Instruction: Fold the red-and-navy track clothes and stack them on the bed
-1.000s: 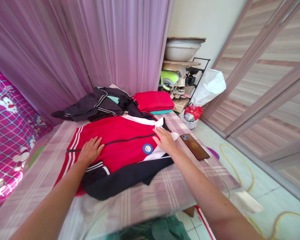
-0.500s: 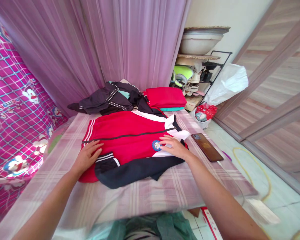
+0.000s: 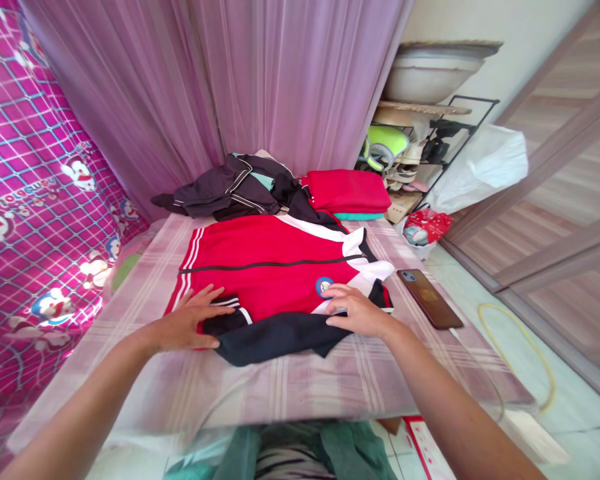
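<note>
Neither hand grips anything: the left hand (image 3: 187, 325) has its fingers spread over the jacket's lower near corner, by the striped cuff (image 3: 227, 320), and the right hand (image 3: 357, 311) lies open, fingers loosely spread, at the chest and upper near sleeve (image 3: 280, 339), just beside the round badge (image 3: 323, 287). The red jacket (image 3: 260, 287) lies flat, zipped up the front, on a checked tablecloth (image 3: 280, 393), its white-and-black collar toward the right. Behind it are a rumpled heap of dark clothes (image 3: 205, 190) and a folded red garment (image 3: 350, 191) atop something teal (image 3: 363, 217). A phone (image 3: 430, 299) rests beyond the collar, a cable (image 3: 473, 353) at its near end.
</note>
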